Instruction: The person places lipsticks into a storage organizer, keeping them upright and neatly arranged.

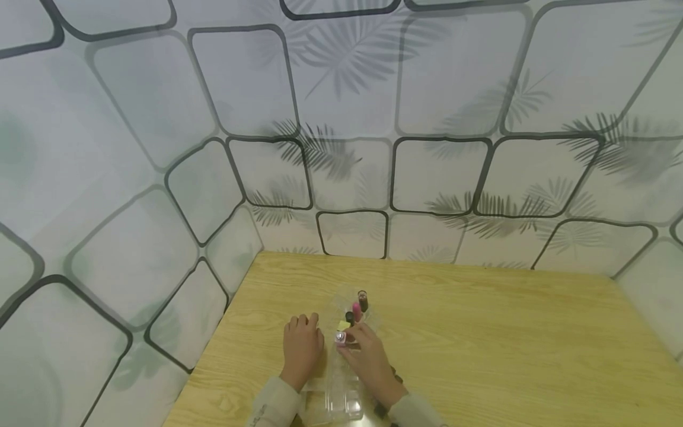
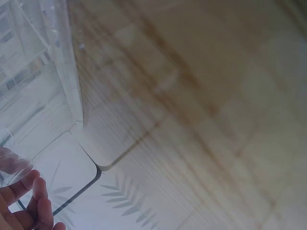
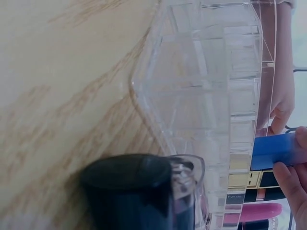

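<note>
A clear stepped organizer (image 1: 336,379) with small compartments stands on the table between the hands. My right hand (image 1: 369,359) pinches a square-sided lipstick tube (image 3: 271,152) between thumb and fingers, at the organizer's upper slots. The tube looks blue in the right wrist view, with a shiny pale end in the head view. Beyond it a yellow-topped tube (image 1: 343,325), a pink tube (image 1: 357,311) and a dark tube (image 1: 363,301) stand in a row. My left hand (image 1: 303,344) is at the organizer's left side, fingers loosely bent and holding nothing.
A dark capped cylinder (image 3: 127,191) lies on the wooden table (image 1: 507,338) close against the organizer's right side, partly behind my right forearm in the head view. Patterned cloth walls (image 1: 352,178) enclose the table at the back and sides.
</note>
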`<control>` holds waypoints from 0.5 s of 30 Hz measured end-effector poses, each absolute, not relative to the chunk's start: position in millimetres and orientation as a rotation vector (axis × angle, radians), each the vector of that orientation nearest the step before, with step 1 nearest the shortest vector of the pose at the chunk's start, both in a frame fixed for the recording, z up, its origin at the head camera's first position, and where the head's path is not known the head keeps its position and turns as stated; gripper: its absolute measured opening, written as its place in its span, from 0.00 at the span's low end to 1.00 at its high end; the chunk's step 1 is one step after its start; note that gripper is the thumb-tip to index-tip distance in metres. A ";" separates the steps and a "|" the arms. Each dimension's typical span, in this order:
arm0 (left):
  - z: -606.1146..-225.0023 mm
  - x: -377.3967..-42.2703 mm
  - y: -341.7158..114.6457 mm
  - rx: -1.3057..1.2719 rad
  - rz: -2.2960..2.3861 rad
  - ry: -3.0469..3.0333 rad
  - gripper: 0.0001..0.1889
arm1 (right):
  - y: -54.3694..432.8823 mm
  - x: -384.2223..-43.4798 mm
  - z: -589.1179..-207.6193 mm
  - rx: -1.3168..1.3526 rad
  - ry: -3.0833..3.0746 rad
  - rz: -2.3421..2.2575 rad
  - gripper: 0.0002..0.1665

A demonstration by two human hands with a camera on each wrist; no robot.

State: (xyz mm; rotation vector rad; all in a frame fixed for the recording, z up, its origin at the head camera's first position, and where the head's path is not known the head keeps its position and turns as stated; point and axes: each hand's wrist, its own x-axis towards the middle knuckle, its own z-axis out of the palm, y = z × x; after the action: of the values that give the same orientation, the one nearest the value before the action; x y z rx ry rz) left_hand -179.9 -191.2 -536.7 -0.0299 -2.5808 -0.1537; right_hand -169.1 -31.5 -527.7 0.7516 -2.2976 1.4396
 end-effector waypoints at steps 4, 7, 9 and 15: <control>-535.9 -179.3 -191.3 -0.030 -0.155 -2.579 0.12 | -31.7 -168.6 -527.3 0.747 -2.297 1.451 0.16; -535.2 -178.9 -191.3 -0.028 -0.142 -2.582 0.12 | -31.5 -167.0 -525.9 0.745 -2.312 1.463 0.16; -534.9 -178.7 -191.2 -0.027 -0.135 -2.581 0.12 | -31.5 -165.6 -525.5 0.742 -2.331 1.476 0.15; -535.7 -179.0 -191.1 -0.028 -0.138 -2.576 0.11 | -31.4 -162.5 -528.2 0.757 -2.378 1.467 0.15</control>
State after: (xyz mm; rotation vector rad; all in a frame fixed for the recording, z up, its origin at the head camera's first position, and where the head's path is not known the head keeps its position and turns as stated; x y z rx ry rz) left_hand -179.0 -191.1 -535.7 -0.0283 -2.5756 -0.1378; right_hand -162.5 -31.4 -528.2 0.7569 -2.3780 1.4673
